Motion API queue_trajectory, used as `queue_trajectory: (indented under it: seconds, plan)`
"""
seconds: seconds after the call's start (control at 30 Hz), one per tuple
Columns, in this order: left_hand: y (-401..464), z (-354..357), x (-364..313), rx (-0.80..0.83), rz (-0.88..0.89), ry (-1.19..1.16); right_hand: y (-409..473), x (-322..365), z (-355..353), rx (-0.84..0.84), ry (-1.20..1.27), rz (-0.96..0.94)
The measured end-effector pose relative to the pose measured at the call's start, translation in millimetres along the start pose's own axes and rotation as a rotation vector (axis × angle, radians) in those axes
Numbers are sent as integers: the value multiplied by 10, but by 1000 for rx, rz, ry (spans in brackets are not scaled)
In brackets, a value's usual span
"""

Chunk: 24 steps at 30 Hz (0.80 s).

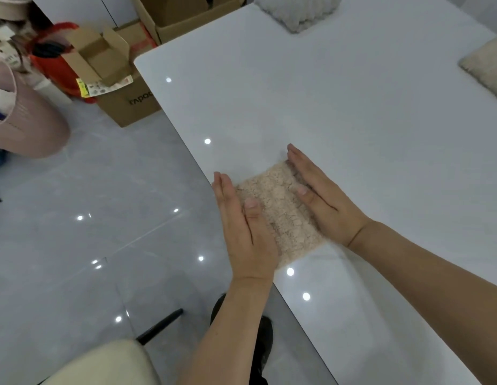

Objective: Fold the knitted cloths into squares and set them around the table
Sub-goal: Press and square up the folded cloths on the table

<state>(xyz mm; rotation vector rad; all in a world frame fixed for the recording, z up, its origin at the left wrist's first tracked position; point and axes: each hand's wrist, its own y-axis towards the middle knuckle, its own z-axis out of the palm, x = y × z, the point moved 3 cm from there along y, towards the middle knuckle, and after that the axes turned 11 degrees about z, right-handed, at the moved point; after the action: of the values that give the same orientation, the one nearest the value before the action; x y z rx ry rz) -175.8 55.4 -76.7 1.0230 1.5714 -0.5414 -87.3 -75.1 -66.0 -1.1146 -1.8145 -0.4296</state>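
While the folded pink knitted cloth point(280, 212) lies at the near edge of the white table point(353, 107), it is squared between the left hand point(241, 226) and right hand point(322, 195), both flat with straight fingers, gripping nothing. Even inward pressure should be applied so its edges are kept parallel.

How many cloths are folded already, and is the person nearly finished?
Two folded cloths already sit at the table's far edges: a grey cloth and a cream cloth. A third, the pinkish-beige cloth, is being squared up near the table edge, with the left hand and right hand flat against its sides. Whether more cloths remain to be folded can't be seen here.
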Motion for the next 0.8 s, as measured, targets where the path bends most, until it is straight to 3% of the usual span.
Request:
queue_trajectory:
  seconds: [0.2,0.37,0.43,0.63,0.8]
  plan:
    - [18,31,50,58,49,123,31,-13,-10,22,-69,-9]
    - [48,95,166,140,56,575,58,-91,45,-61,-624,-48]
    - [56,104,195,152,40,649,72,-115,47,-81,-715,6]
    - [124,63,59,286,-17,766,46,-58,17,-22,-724,108]
    - [585,28,-241,487,119,802,-4,163,-251,-190,-585,291]
